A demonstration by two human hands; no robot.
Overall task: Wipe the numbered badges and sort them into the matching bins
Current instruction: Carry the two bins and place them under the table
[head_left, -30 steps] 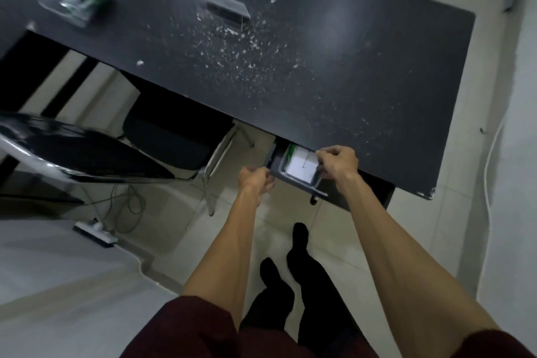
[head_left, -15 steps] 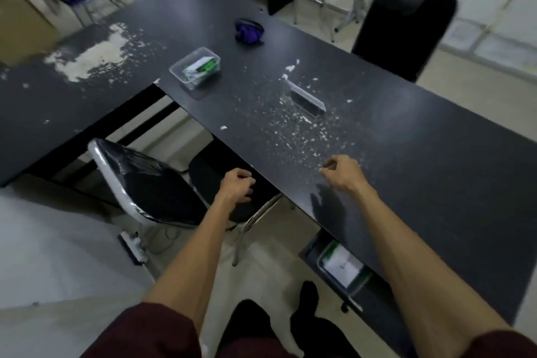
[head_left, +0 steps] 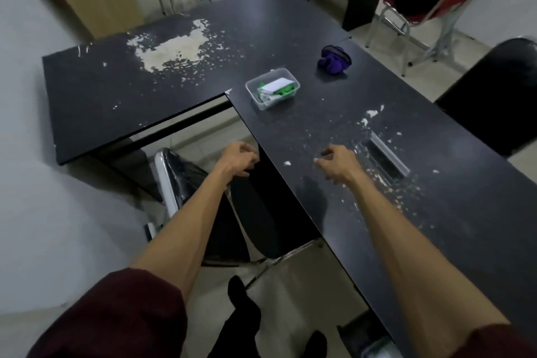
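The badges (head_left: 277,86) lie in a small clear plastic tub (head_left: 267,106) on the black table (head_left: 453,212), well ahead of your hands and a little left of a crumpled purple cloth (head_left: 334,60) that sits apart from it, farther back. In the tub you can see a white card lying flat on top, tilted across the pile, with bright green pieces and a few pale, shiny bits beneath and beside it; any numbers or printing on them are too small and blurred to read. Your left hand (head_left: 237,160) hovers off the near edge of the table, above the black seat of a chrome-framed chair (head_left: 186,183), its fingers loosely curled and grasping nothing. Your right hand (head_left: 337,164) hangs over the tabletop just left of a narrow metal-edged slot (head_left: 385,158), fingers likewise slack and bent, with nothing in them. The table's dark surface is chipped, with pale flakes scattered around the slot and a large worn patch (head_left: 171,51) on the far left section. Dark red sleeves (head_left: 116,314) cover your upper arms
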